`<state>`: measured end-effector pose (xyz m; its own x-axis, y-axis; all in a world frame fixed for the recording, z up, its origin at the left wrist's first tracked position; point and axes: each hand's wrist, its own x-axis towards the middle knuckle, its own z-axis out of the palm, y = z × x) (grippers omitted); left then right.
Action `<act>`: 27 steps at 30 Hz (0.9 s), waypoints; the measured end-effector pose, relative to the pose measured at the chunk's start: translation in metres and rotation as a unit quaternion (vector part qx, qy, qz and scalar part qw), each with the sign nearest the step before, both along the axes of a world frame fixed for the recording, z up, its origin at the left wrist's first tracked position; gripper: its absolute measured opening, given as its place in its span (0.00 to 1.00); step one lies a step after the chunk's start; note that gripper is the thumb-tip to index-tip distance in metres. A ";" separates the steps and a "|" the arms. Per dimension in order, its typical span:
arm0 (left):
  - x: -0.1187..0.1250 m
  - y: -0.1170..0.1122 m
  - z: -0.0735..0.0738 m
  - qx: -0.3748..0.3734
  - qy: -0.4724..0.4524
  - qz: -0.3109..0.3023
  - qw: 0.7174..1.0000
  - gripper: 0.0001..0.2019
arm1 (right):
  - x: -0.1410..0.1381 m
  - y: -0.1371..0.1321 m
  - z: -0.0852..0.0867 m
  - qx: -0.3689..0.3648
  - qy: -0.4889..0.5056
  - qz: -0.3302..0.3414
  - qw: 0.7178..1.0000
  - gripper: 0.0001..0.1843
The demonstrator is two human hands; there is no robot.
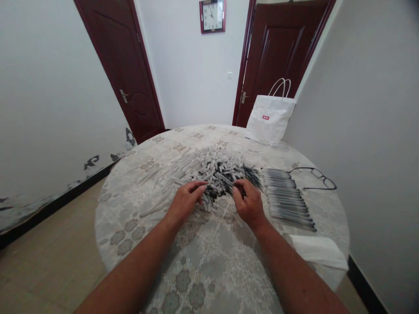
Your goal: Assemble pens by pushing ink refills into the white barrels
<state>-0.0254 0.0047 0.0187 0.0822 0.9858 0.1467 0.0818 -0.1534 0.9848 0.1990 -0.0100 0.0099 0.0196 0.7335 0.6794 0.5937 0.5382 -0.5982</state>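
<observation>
Over the near edge of a pile of pen parts, my left hand [188,196] has its thumb and fingers pinched together at the tips. Whatever sits in that pinch is too small to make out. Across from it, my right hand [248,200] is closed, thumb against curled fingers. A thin greyish pen [225,179] runs from its fingertips toward the upper left. The pile holds clear barrels [166,181], white caps [229,159] and small black pieces [212,193]. Dark thin refills [251,174] lie just beyond my right hand.
A row of pens [286,198] lies side by side at the right. Past it are black-framed glasses [319,178]. A white paper bag [271,117] stands at the table's far right, and folded white tissue [317,250] lies near the right edge. A patterned cloth [196,270] covers the round table.
</observation>
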 end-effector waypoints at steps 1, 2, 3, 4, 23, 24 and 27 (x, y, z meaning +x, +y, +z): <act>-0.002 0.001 -0.001 -0.025 -0.058 -0.004 0.998 0.16 | -0.003 -0.002 0.000 -0.003 -0.011 0.013 1.000 0.06; -0.004 0.002 -0.001 -0.043 -0.111 -0.009 0.993 0.16 | -0.006 -0.004 -0.001 -0.005 -0.022 0.025 0.999 0.06; -0.005 0.004 -0.002 -0.057 -0.159 -0.013 0.986 0.17 | -0.008 -0.006 -0.002 -0.006 -0.032 0.036 0.999 0.06; -0.006 0.005 -0.003 -0.070 -0.197 -0.018 0.978 0.17 | -0.011 -0.007 -0.003 -0.007 -0.040 0.045 0.998 0.06; -0.006 0.000 -0.001 -0.088 -0.256 -0.069 0.960 0.18 | -0.021 -0.009 -0.007 -0.034 -0.100 0.077 0.991 0.05; -0.006 0.000 -0.001 -0.089 -0.250 -0.068 0.962 0.18 | -0.021 -0.009 -0.007 -0.034 -0.102 0.081 0.991 0.05; -0.006 0.001 -0.003 -0.087 -0.255 -0.048 0.962 0.19 | -0.022 -0.008 -0.007 -0.029 -0.112 0.090 0.989 0.05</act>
